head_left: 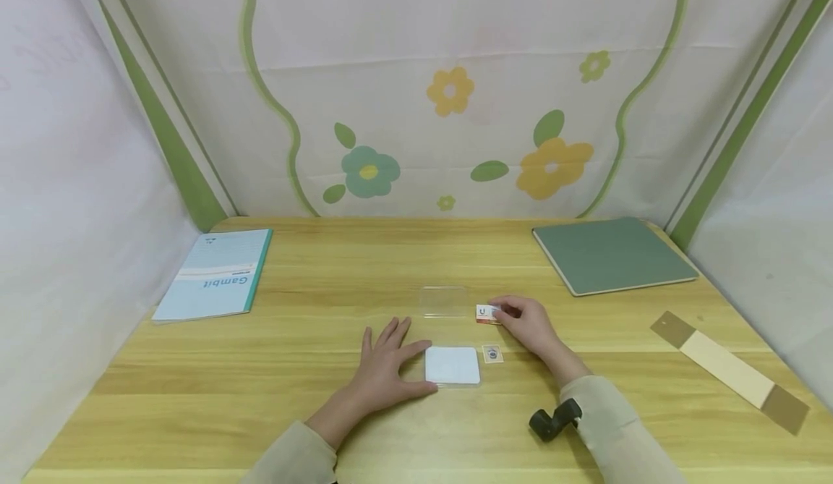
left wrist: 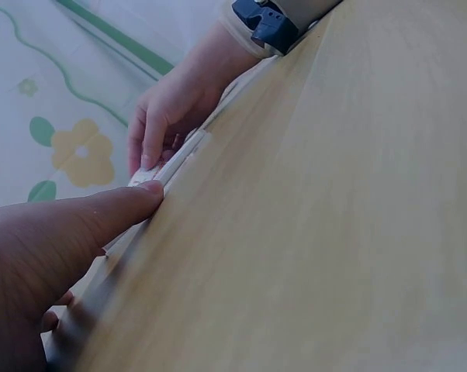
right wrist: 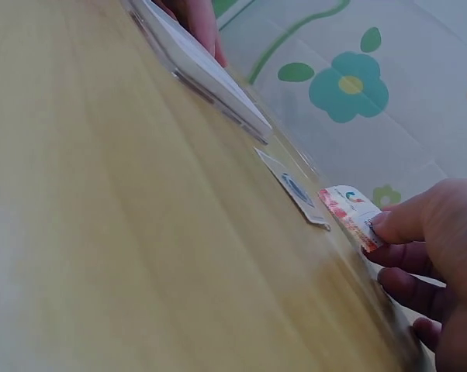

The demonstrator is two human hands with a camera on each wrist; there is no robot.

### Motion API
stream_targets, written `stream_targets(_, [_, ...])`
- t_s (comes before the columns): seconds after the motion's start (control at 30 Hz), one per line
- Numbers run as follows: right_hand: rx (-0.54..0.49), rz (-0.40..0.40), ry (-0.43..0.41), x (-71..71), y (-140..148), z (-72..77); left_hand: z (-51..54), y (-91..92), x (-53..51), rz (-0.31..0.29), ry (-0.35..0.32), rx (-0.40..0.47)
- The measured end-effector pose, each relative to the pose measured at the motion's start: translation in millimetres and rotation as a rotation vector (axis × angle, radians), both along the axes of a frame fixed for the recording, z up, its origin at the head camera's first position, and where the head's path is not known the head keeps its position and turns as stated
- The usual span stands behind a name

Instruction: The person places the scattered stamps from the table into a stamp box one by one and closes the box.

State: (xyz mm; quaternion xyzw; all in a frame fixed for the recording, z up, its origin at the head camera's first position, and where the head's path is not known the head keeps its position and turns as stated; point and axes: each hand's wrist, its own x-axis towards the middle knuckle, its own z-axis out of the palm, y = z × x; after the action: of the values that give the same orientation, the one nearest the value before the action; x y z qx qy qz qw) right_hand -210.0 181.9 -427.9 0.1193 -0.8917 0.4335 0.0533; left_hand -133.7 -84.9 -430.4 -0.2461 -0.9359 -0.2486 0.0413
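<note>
A shallow clear plastic case (head_left: 452, 365) with a white stack inside lies in front of me. My left hand (head_left: 384, 370) rests at its left side, thumb and forefinger spread to its near and far left corners, the other fingers straight. Between thumb and fingers, my right hand (head_left: 530, 325) pinches a small white-and-red printed card (right wrist: 351, 214), tilted up from the table in the right wrist view. A small square sticker-like piece (head_left: 492, 354) with a round dark print lies just right of the case. Beyond the case is a clear plastic lid (head_left: 444, 302).
A light blue notebook (head_left: 215, 274) lies at the back left of the wooden table (head_left: 195, 397). At the back right is a dark green board or book (head_left: 612, 256). A cream-and-brown strip (head_left: 729, 370) lies to the right. Flowered cloth (head_left: 390, 93) hangs behind.
</note>
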Motion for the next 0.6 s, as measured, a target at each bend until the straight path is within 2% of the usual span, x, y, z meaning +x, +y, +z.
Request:
stream_targets(0.33, [-0.09,0.021,0.015,4.4,-9,14.4,-0.9,0.1,0.5,-0.002,0.011,0.004])
stream_targets(0.47, [-0.15,0.079,0.002,12.3,-21,21.8,-0.3,0.1,-0.1,-0.001,0.006,0.01])
stream_targets(0.6, [-0.195,0.162,-0.062,25.8,-34,26.7,0.0,0.8,-0.8,0.005,0.002,0.002])
